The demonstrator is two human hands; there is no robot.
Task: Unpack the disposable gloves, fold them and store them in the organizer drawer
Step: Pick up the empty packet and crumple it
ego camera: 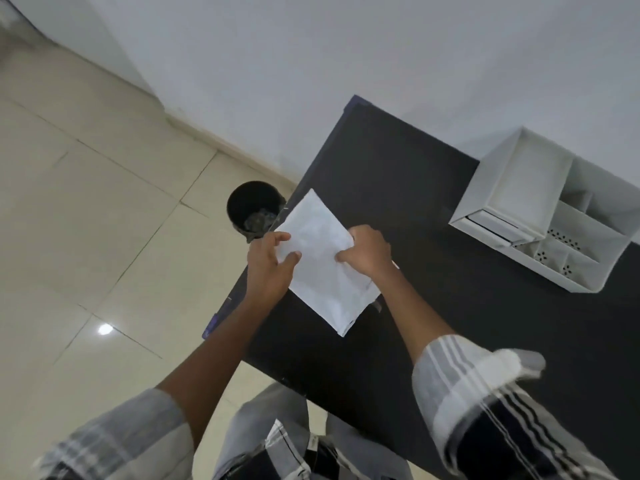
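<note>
A flat white packet of disposable gloves (320,261) is held over the left part of a dark table (433,306). My left hand (270,268) grips the packet's left edge, thumb on top. On the right edge, my right hand (367,251) pinches the packet with curled fingers. A white desk organizer (550,209) stands at the table's far right, against the wall; a drawer front shows low on its near side, and whether it is pulled out I cannot tell.
A black waste bin (254,209) with crumpled dark material inside stands on the tiled floor beside the table's left edge. A pale wall runs behind the table. The organizer's top has several open compartments, some with perforated bottoms.
</note>
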